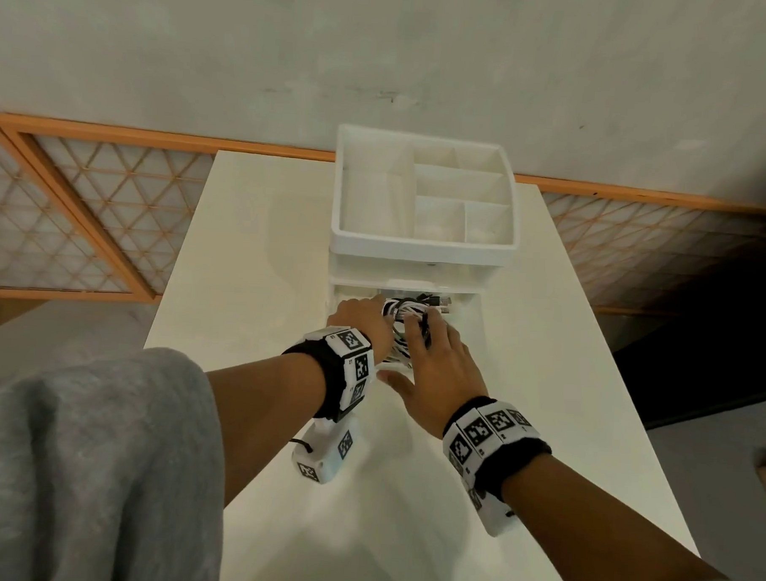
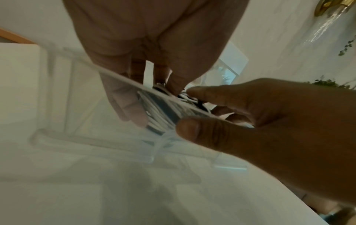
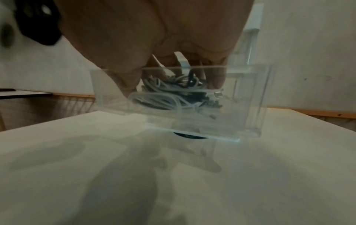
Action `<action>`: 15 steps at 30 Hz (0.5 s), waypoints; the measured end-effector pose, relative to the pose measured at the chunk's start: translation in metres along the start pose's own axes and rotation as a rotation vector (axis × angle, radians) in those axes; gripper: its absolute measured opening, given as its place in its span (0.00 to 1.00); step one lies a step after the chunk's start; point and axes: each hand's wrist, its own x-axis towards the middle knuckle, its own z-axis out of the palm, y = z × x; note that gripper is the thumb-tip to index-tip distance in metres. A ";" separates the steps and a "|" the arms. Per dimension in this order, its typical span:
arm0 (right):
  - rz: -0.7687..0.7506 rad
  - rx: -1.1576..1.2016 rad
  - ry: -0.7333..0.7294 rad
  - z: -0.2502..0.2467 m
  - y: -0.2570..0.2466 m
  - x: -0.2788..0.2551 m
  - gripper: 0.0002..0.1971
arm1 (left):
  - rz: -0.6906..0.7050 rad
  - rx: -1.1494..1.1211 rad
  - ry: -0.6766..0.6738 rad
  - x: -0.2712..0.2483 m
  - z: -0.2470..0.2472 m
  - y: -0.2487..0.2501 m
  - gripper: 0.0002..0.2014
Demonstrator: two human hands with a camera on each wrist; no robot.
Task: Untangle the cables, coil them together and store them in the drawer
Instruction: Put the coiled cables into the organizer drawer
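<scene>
A bundle of black and white cables point(image 1: 404, 311) lies in the clear pulled-out drawer point(image 1: 469, 325) at the foot of a white organizer. My left hand point(image 1: 362, 320) reaches into the drawer from the left and pinches the bundle point(image 2: 159, 117) between thumb and fingers. My right hand point(image 1: 427, 345) lies over the bundle, its fingers pressing the cables point(image 3: 173, 94) down while its thumb point(image 2: 192, 130) stays outside the drawer's front wall point(image 3: 250, 106). Several plugs stick out at the bundle's far end. The left fingertips are hidden by the cables in the head view.
The white organizer point(image 1: 422, 243) has several open compartments on top and stands at the far side of the white table point(image 1: 243, 240). Behind it is a grey wall with orange-framed lattice panels point(image 1: 68, 215). A grey sleeve point(image 1: 92, 475) fills the lower left.
</scene>
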 end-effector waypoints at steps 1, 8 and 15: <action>-0.011 -0.001 0.000 0.002 0.002 0.002 0.42 | 0.001 -0.005 -0.005 -0.001 0.000 0.000 0.21; -0.078 0.068 -0.041 -0.006 0.018 0.011 0.46 | 0.157 0.045 0.066 -0.023 -0.009 -0.007 0.26; -0.082 -0.075 0.050 -0.006 0.018 0.020 0.49 | 0.375 0.313 0.107 -0.027 -0.001 -0.013 0.20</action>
